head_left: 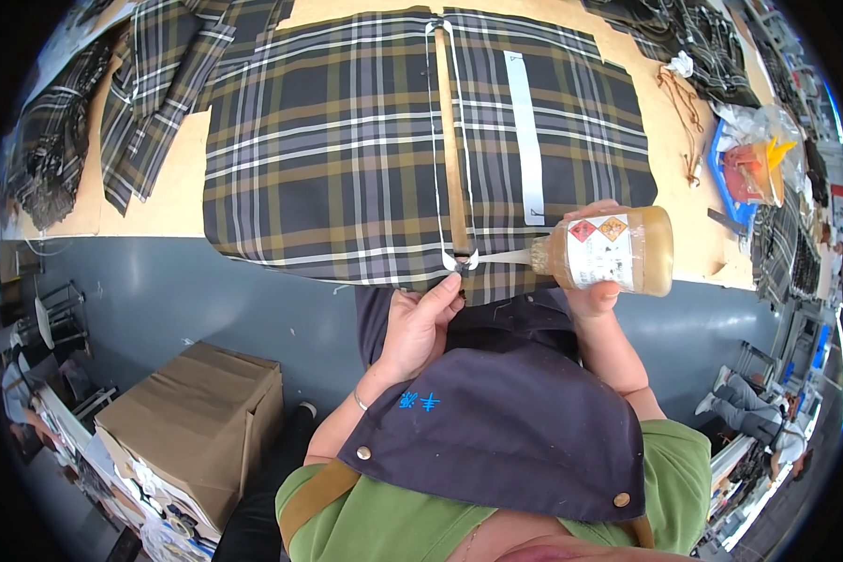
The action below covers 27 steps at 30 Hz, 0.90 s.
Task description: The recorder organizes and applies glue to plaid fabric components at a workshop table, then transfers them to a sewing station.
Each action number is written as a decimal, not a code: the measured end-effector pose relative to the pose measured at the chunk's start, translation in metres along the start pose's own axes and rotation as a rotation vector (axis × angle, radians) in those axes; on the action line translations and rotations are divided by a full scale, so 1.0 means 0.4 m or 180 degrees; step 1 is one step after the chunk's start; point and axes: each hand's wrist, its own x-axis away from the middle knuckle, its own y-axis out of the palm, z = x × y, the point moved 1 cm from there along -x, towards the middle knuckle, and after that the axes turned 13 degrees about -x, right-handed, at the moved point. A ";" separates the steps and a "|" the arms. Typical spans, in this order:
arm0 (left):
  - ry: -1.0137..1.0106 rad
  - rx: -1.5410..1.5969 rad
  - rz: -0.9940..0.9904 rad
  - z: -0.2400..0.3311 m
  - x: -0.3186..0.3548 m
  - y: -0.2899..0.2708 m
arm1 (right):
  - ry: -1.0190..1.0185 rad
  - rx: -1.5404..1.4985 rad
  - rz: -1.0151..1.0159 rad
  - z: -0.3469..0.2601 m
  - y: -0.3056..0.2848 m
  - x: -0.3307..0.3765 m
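A dark plaid fabric panel [337, 140] lies over the table's near edge. A long narrow slit [451, 140] with white-edged sides runs down it, and pale tabletop shows through. At the slit's near end, my left hand [423, 323] pinches the fabric edge between thumb and fingers. My right hand [592, 298] is wrapped round a clear nozzle bottle [651, 248] of amber liquid, tipped on its side. Its long thin nozzle [506, 257] points left, with the tip at the slit's near corner, close to my left thumb. A white strip [525, 140] lies on the panel right of the slit.
More plaid pieces [159, 94] lie at the table's far left, and others [698, 42] at the far right. A blue tray [726, 178] with an orange-red container [754, 173] stands on the right. A brown cardboard box [197, 412] sits at lower left.
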 end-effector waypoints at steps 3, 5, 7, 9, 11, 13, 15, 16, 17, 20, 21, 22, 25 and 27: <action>-0.0024 -0.0059 0.0042 -0.002 0.001 -0.001 | -0.0126 -0.0083 0.0026 0.002 0.015 -0.001; -0.0012 -0.0053 0.0025 0.001 0.001 0.002 | -0.0211 -0.0159 0.0068 0.002 0.021 -0.005; 0.0014 -0.0047 0.0023 0.003 0.001 0.001 | -0.0177 0.0005 -0.0094 0.005 0.018 -0.004; -0.0076 -0.0145 0.0014 0.004 0.001 -0.003 | 0.0064 -0.0131 -0.0104 -0.009 0.005 0.001; -0.0040 -0.0140 0.0041 0.004 -0.001 -0.002 | 0.0739 -0.1120 0.0057 -0.019 -0.001 -0.003; -0.0017 -0.0143 0.0064 -0.001 0.002 0.000 | 0.1519 -0.3355 -0.0421 -0.030 0.008 -0.020; 0.0033 -0.0054 0.0229 0.003 0.005 0.008 | 0.1025 -0.2177 0.0233 -0.016 0.026 -0.005; 0.0037 -0.0053 0.0226 0.004 0.003 0.009 | 0.0520 -0.0984 0.0848 -0.014 0.030 -0.003; 0.0036 -0.0054 0.0216 0.004 0.002 0.010 | 0.0293 -0.0514 0.0470 -0.019 0.036 -0.008; 0.0042 -0.0058 0.0240 0.002 0.005 0.011 | -0.0267 -0.0157 -0.0079 -0.004 0.046 -0.004; 0.0043 -0.0060 0.0264 0.000 0.006 0.011 | -0.0664 -0.0178 -0.0362 0.001 0.049 -0.013; 0.0045 -0.0059 0.0268 -0.005 0.008 0.004 | -0.0662 -0.0182 -0.0364 0.007 0.044 -0.017; 0.0031 -0.0138 0.0116 -0.016 0.011 -0.014 | -0.1002 0.0048 -0.0690 0.014 0.012 -0.021; 0.0053 -0.0145 0.0045 -0.016 0.009 -0.014 | -0.1038 -0.0069 -0.0528 0.014 0.013 -0.014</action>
